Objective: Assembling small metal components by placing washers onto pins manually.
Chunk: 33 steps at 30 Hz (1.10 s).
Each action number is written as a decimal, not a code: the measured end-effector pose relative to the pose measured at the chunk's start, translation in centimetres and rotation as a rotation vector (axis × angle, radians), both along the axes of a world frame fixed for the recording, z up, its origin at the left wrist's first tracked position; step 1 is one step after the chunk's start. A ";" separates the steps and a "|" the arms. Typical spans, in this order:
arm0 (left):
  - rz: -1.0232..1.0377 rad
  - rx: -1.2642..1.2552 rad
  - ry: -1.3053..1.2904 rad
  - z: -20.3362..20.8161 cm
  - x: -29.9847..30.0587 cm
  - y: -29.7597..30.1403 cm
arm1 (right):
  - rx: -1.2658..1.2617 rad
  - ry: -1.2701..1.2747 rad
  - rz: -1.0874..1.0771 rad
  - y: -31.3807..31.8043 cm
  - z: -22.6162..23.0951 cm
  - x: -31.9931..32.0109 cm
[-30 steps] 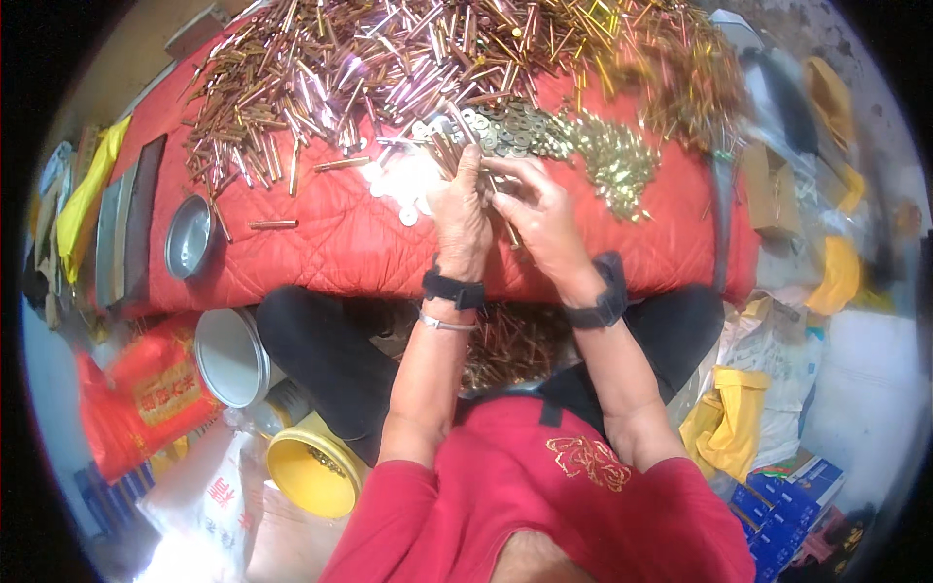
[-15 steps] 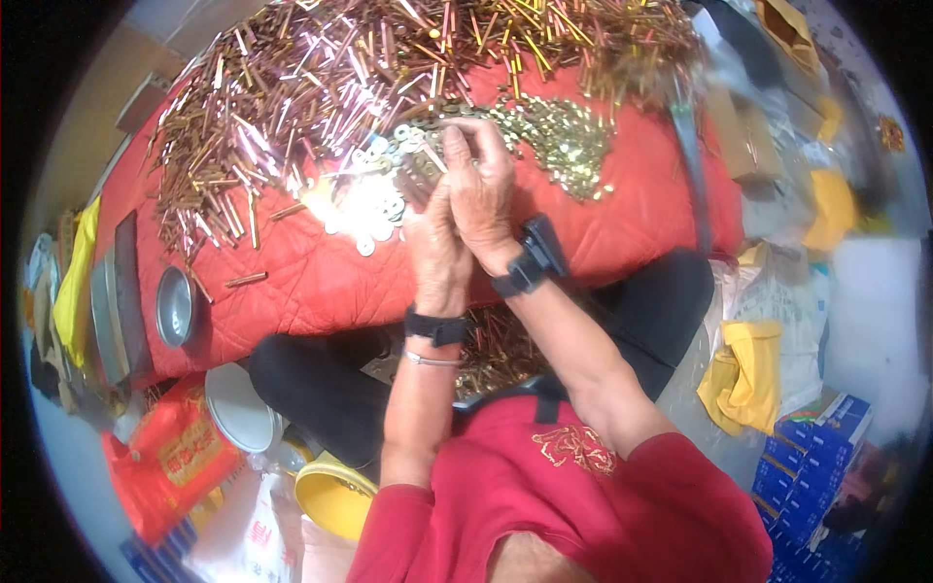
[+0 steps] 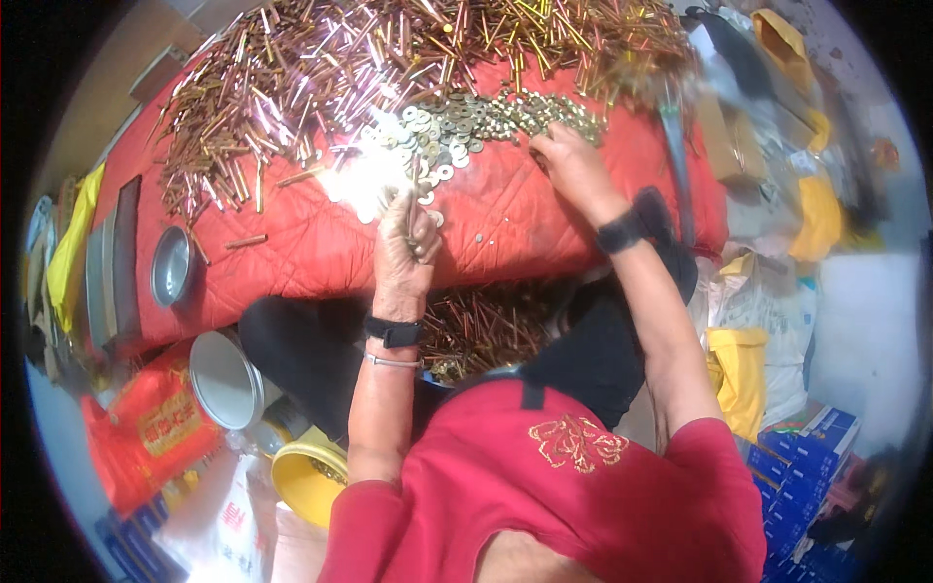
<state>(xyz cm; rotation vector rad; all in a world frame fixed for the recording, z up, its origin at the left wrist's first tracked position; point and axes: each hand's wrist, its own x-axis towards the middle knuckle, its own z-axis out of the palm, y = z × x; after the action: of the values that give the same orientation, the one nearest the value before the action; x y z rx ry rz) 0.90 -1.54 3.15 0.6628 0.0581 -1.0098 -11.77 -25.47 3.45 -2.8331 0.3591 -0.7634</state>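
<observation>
My left hand (image 3: pixel 406 233) is closed around a slender metal rod (image 3: pixel 415 177) that points up past its fingers, at the near edge of a heap of flat round washers (image 3: pixel 449 154). Glare hides part of those washers. My right hand (image 3: pixel 571 160) reaches to the near side of a pile of small gold-coloured nuts (image 3: pixel 554 112). Its fingers are pinched together, and whatever lies between them is too small to make out. Behind both hands spreads a large heap of coppery metal rods (image 3: pixel 243 126) on a red quilted cover (image 3: pixel 321 262).
A metal bowl (image 3: pixel 173 267) sits on the cover's left side. More rods (image 3: pixel 486 325) lie below, between my legs. A white bucket (image 3: pixel 225 381) and a yellow bucket (image 3: pixel 309 476) stand at lower left; blue boxes (image 3: pixel 802 476) are stacked at lower right.
My hands were together over the washers and have parted. The right moved right to the nuts; the left came down and nearer, with the rod. The nut pile's near part has shrunk back.
</observation>
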 end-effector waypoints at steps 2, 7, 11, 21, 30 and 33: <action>0.055 0.155 -0.096 0.1 -0.5 0.6 | -0.116 0.053 -0.005 0.4 0.1 0.8; -0.004 0.166 -0.138 0.3 -1.3 1.9 | -0.309 0.228 0.004 -0.4 0.5 2.6; -0.027 0.258 -0.120 1.0 -2.1 3.1 | 0.125 0.116 0.087 1.9 2.7 3.2; -0.140 0.153 -0.235 0.5 -3.6 3.7 | 1.355 -0.171 0.210 11.1 2.4 0.9; -0.212 0.158 -0.257 1.3 -3.8 3.7 | 1.301 -0.169 0.295 10.5 3.3 -0.2; -0.246 0.123 -0.206 1.4 -3.7 3.6 | 1.154 -0.211 0.352 10.8 4.2 -0.4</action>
<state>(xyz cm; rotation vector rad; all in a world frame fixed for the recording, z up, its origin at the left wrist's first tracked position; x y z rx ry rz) -2.76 2.09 4.56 0.8986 -0.1460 -1.1752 -12.13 -14.65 7.65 -1.6492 0.1624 -0.5090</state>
